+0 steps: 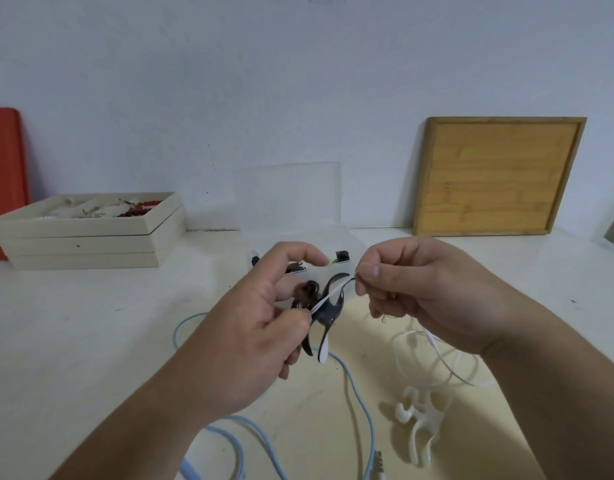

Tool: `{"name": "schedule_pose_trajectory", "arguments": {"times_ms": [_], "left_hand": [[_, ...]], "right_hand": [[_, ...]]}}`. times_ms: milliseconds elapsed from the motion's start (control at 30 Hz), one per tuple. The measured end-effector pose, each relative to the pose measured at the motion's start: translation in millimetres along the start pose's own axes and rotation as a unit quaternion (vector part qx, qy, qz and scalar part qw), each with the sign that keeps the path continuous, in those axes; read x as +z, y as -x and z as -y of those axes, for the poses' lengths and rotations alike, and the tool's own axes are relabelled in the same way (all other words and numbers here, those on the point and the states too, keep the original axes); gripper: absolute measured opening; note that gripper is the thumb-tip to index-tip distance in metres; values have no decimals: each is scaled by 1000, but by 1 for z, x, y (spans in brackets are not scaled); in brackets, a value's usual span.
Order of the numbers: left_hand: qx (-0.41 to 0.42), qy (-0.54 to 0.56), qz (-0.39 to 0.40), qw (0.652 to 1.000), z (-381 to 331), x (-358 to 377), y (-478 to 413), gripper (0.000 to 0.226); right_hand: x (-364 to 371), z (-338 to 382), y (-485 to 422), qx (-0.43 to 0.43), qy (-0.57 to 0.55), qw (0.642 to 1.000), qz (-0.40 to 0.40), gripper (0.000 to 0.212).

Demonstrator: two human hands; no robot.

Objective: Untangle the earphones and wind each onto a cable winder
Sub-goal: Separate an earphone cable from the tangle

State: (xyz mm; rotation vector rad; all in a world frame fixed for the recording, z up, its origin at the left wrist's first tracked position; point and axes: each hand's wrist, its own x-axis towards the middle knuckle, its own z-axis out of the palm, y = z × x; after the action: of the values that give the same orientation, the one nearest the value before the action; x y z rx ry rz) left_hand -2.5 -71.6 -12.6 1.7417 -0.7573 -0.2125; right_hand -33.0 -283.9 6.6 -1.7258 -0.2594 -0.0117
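My left hand (260,320) grips a black cable winder (324,311) above the table, thumb and fingers curled round it. A white earphone cable (336,292) runs across the winder to my right hand (412,285), which pinches it taut between thumb and fingertips. The rest of the white cable hangs from that hand in loose loops (433,362) onto the table. A white cable winder (419,424) lies on the table at the lower right. A light blue earphone cable (359,403) curls across the table below my hands, its plugs (378,462) near the bottom edge.
A clear plastic box (291,202) with its lid up stands behind my hands, small items inside. Stacked cream trays (91,237) with beads sit at the back left beside a red board (4,174). A wooden tray (495,174) leans on the wall at the back right.
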Motion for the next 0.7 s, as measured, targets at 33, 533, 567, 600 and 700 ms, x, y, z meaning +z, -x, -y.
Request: {"name": "schedule_pose_trajectory", "arguments": {"times_ms": [33, 533, 567, 600, 700], "left_hand": [[1, 3, -3, 1000, 0, 0, 0, 41], [47, 2, -71, 996, 5, 7, -4, 27], [50, -3, -75, 996, 4, 7, -3, 27], [52, -7, -80, 995, 4, 6, -3, 27], [57, 3, -99, 993, 3, 6, -3, 26]], "right_hand": [[1, 0, 0, -3, 6, 1000, -11, 19], [6, 3, -2, 13, -69, 994, -83, 25], [6, 3, -2, 16, -66, 994, -87, 27], [6, 3, -2, 19, -66, 994, -90, 27], [6, 4, -2, 24, -71, 993, -95, 22]]}}
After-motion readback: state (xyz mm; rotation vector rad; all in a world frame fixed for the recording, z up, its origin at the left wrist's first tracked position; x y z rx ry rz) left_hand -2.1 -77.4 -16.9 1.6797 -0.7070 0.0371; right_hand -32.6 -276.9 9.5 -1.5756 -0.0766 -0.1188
